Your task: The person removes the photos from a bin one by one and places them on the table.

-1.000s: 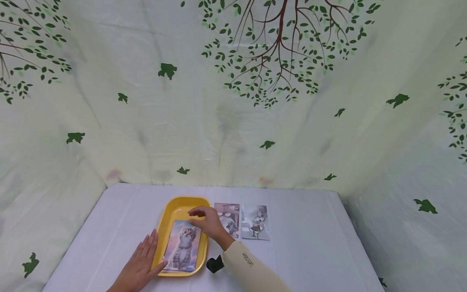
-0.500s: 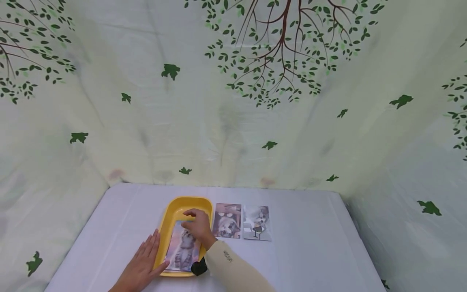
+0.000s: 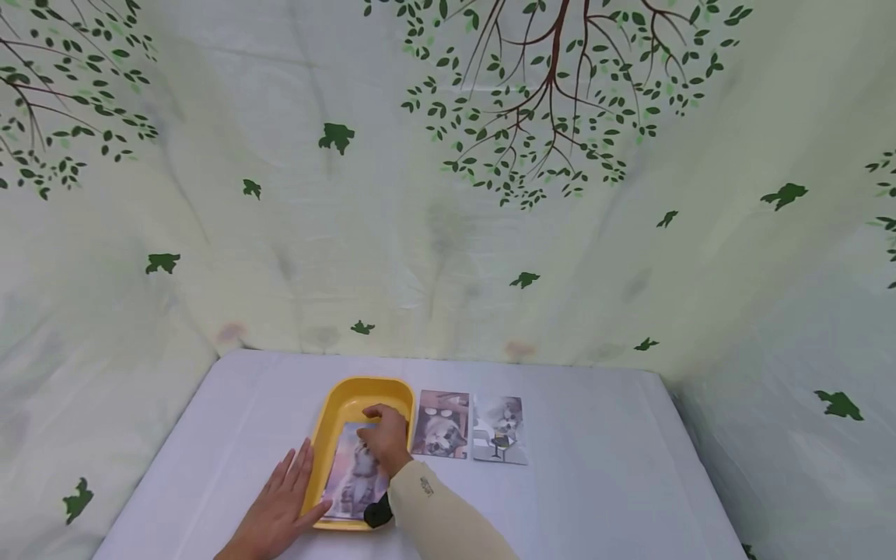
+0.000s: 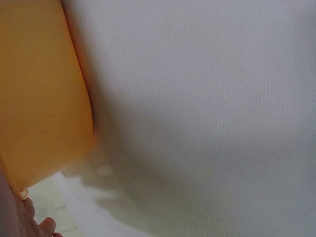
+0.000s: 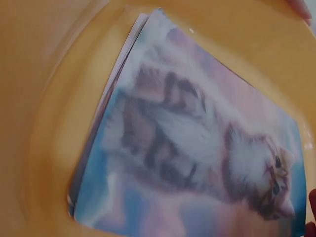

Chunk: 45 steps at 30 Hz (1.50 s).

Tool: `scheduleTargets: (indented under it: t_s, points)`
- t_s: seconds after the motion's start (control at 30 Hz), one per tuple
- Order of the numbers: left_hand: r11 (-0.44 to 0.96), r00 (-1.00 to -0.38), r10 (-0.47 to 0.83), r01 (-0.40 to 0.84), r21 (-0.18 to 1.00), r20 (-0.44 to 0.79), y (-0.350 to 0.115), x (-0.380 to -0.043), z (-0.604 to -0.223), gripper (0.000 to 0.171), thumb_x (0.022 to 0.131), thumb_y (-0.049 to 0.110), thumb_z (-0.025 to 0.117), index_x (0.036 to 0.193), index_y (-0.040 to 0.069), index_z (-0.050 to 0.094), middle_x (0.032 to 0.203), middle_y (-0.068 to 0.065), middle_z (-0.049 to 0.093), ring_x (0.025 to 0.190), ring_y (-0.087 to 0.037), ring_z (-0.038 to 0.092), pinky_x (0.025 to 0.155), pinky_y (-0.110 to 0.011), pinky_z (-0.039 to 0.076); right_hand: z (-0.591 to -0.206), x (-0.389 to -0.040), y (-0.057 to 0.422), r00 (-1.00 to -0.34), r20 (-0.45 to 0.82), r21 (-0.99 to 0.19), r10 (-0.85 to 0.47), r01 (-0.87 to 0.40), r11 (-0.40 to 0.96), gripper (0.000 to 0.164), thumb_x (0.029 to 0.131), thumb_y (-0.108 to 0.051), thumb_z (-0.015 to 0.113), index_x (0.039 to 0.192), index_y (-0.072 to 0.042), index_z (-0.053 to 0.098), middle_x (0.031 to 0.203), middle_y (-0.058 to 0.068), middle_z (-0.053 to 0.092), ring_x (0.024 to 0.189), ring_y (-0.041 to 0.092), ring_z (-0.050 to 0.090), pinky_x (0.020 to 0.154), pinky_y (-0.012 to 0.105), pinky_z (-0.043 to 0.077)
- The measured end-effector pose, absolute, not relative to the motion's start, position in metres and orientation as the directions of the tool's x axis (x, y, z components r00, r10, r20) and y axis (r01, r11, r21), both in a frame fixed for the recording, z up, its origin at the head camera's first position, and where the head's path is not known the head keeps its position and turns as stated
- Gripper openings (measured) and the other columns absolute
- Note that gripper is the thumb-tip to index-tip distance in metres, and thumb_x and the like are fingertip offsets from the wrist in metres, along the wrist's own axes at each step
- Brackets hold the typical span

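In the head view, a yellow tray [image 3: 334,420] lies on the white table. My left hand [image 3: 276,505] rests along its left side, fingers straight, thumb over the rim. A kitten picture card [image 3: 357,482] lies face up in the tray. The right wrist view shows at least one more card edge [image 5: 104,101] under the kitten card. My right hand [image 3: 387,439] is bent over the kitten card's far end, thumb and forefinger apart. Its fingertips [image 5: 313,200] show beside that end in the right wrist view; whether they touch the card is unclear.
Two more picture cards lie side by side right of the tray: a brownish animal card [image 3: 442,428] and a grey one [image 3: 500,432] showing a stemmed glass. A leaf-printed cloth [image 3: 434,257] surrounds the table. A dark object [image 3: 378,511] sits by the right cuff.
My right hand has moved left and slightly down, further over the kitten card's far end. The left hand stays on the tray's side. The head view has shifted slightly.
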<state>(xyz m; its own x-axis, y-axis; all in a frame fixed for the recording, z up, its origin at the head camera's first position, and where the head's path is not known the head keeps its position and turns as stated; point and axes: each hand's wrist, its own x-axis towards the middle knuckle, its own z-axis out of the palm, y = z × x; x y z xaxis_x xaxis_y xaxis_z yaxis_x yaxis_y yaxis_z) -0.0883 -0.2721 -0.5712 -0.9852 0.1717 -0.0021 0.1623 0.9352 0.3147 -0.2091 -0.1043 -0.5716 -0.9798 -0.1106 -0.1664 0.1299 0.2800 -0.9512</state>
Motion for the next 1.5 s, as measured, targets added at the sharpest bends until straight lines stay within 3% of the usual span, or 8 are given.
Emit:
scheduleTargets:
  t_s: [0.27, 0.6, 1.03, 1.3, 1.5]
  points:
    - [0.939, -0.984, 0.175, 0.174, 0.297, 0.023, -0.2712, -0.0856, -0.5673, 0.093, 0.091, 0.053, 0.056, 0.152, -0.004, 0.014, 0.154, -0.022, 0.025, 0.139, -0.042, 0.02, 0.104, -0.015, -0.021, -0.5744, -0.2066, -0.106, -0.983, -0.158, -0.912, -0.094, 0.109, 0.395, 0.027, 0.078, -0.003, 0.077, 0.104, -0.01, 0.072, 0.1, -0.001, 0.067, 0.073, 0.01, 0.056, 0.06, 0.026, 0.05]
    - [0.939, -0.986, 0.165, 0.161, 0.304, 0.014, -0.2715, -0.0856, -0.5696, 0.094, 0.091, 0.053, 0.056, 0.153, -0.001, 0.011, 0.155, -0.021, 0.024, 0.14, -0.043, 0.018, 0.101, -0.013, -0.022, -0.5745, -0.2059, -0.1057, -0.983, -0.157, -0.868, -0.094, 0.092, 0.488, 0.025, 0.077, -0.01, 0.08, 0.101, -0.012, 0.073, 0.094, -0.006, 0.067, 0.084, 0.012, 0.058, 0.069, 0.028, 0.052]
    - [0.936, -0.984, 0.173, 0.178, 0.302, 0.044, -0.2725, -0.0859, -0.5709, 0.093, 0.09, 0.052, 0.058, 0.153, -0.001, 0.013, 0.155, -0.021, 0.026, 0.14, -0.041, 0.02, 0.103, -0.014, -0.021, -0.577, -0.2059, -0.1057, -0.983, -0.137, -0.87, -0.123, 0.06, 0.489, 0.021, 0.077, -0.01, 0.08, 0.096, -0.012, 0.073, 0.089, -0.004, 0.068, 0.08, 0.011, 0.059, 0.071, 0.029, 0.054]
    - [0.931, -0.981, 0.184, 0.192, 0.312, 0.055, -0.2741, -0.0862, -0.5733, 0.091, 0.092, 0.051, 0.056, 0.153, -0.001, 0.013, 0.155, -0.02, 0.024, 0.146, -0.031, 0.01, 0.108, -0.018, -0.018, -0.578, -0.2071, -0.1056, -0.984, -0.132, -0.826, -0.123, 0.041, 0.562, 0.016, 0.076, -0.015, 0.081, 0.09, -0.016, 0.074, 0.087, -0.007, 0.067, 0.083, 0.013, 0.056, 0.078, 0.031, 0.05]
    - [0.93, -0.983, 0.178, 0.182, 0.319, 0.042, -0.2742, -0.0863, -0.5726, 0.092, 0.091, 0.052, 0.057, 0.153, -0.001, 0.013, 0.156, -0.02, 0.024, 0.142, -0.038, 0.016, 0.104, -0.014, -0.02, -0.579, -0.2071, -0.1052, -0.983, -0.117, -0.828, -0.139, 0.019, 0.56, 0.015, 0.076, -0.016, 0.081, 0.089, -0.016, 0.074, 0.086, -0.008, 0.067, 0.084, 0.013, 0.056, 0.086, 0.037, 0.044]
